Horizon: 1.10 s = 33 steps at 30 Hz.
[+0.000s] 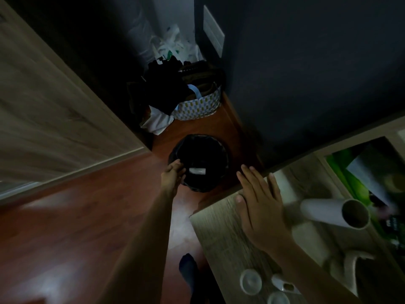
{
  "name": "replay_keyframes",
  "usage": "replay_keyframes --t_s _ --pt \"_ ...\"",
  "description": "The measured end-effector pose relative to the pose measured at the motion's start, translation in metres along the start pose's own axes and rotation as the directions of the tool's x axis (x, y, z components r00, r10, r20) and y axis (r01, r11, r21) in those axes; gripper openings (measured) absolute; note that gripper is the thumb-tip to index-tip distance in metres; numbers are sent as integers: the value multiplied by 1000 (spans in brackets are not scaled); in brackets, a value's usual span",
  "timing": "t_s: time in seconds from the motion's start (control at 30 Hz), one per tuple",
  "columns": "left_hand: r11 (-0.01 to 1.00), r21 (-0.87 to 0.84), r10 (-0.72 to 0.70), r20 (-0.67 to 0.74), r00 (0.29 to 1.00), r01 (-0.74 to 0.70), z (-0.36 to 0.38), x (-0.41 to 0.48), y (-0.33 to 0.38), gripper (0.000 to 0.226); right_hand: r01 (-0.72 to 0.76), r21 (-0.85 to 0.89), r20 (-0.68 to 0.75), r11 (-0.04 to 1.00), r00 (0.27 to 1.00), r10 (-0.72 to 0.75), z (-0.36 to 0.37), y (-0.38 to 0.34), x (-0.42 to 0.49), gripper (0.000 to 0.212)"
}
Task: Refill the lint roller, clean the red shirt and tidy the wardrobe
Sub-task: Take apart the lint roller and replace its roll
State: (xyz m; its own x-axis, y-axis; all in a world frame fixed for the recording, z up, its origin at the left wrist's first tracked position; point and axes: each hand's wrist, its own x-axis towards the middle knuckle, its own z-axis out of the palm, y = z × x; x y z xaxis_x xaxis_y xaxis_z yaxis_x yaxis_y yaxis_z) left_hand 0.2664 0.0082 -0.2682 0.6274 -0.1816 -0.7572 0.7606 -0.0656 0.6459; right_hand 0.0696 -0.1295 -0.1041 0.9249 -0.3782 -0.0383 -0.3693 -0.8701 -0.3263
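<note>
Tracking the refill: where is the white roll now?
Head view, lower right: the white roll lies on the wooden table, just right of the right hand.

Waste bin (210,140) stands on the floor, close to the wall on its right.
- In the bin: one short tube (197,171), lying flat.
- Behind the bin: patterned basket (198,106) against the wall. Clothes (164,91) are heaped in it and spill over its left side.
- Farther behind: plastic bags (173,43).
- Left of the bin: wooden door panel (54,95).
- Right of the bin and nearer: desk top (219,238), its far corner just beside the bin.
- Left hand (173,174) is at the bin's near-left rim.
- Right hand (259,205) lies flat on the desk corner nearest the bin.
- Right of that hand: refill roll (333,212), on its side.
- At the desk's near edge: two round lids (251,281).
- Before the bin, on the floor: a socked foot (188,270).
</note>
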Motion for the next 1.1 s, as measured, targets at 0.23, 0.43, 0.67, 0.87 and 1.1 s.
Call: replay_keyframes --t_s 0.23,0.43,0.67,0.87,1.1 --pt "985 -150 102 77 992 -90 -9 -94 27 28 6 -28 17 1000 1000 -5 -1 0 0 53" --pt "961 -41 277 121 953 -274 -12 -216 38 28 -10 -31 33 999 999 11 -7 -5 -3 52" --pt "825 280 451 195 871 -491 -5 -285 18 28 -1 401 -52 916 998 23 -47 -16 -45 40" --pt "442 574 519 463 719 -689 1 -299 -15 36 33 6 -549 999 835 -24 -106 3 -85 32" --pt "-78 632 348 742 573 -771 6 -302 -43 70 -293 60 -127 954 946 298 -130 41 -74 61"
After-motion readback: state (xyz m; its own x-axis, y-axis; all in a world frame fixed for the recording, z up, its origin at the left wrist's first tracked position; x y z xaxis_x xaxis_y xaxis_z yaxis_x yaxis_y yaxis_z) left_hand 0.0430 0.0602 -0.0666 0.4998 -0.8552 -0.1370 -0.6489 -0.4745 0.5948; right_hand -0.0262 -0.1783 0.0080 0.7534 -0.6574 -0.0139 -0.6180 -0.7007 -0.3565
